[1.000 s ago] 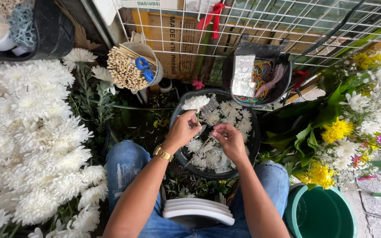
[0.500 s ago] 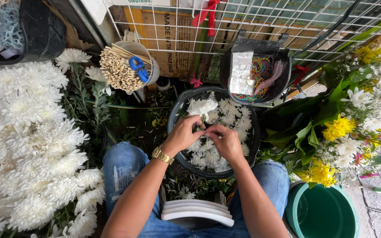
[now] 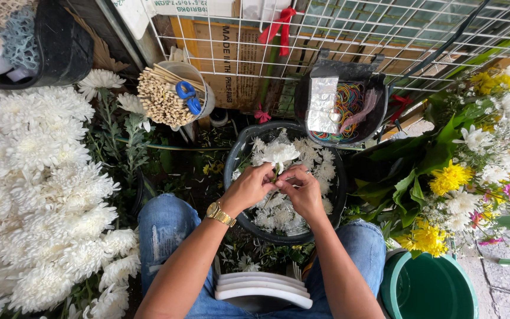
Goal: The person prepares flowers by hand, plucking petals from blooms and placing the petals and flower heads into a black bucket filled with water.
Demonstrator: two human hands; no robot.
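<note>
Landmark = black tub (image 3: 240,155), sitting between the person's knees; everything placed relative to it.

Mass of white chrysanthemums (image 3: 30,195) fills the whole area left of the tub; wire grid panel (image 3: 385,29) stands behind the tub with a cardboard box behind it; mixed bouquet (image 3: 473,171) of yellow, white and pink flowers with broad green leaves lies right of the tub; green bucket (image 3: 429,289) sits at the tub's lower right, just beside the right knee; black container of coloured rubber bands (image 3: 349,106) hangs on the grid just behind the tub's far rim; cup of wooden sticks (image 3: 163,97) with blue-handled scissors (image 3: 189,97) on top is behind-left of the tub; stack of white stool seats (image 3: 264,286) is on the near side of the tub, between the legs.

Tub is full of loose white flower heads; left hand (image 3: 249,189) and right hand (image 3: 302,190) meet over the tub's middle, fingertips together; both pinch the short stem of one white flower head (image 3: 278,153), bloom raised just above the fingers; gold wristwatch (image 3: 219,212) on left wrist.
</note>
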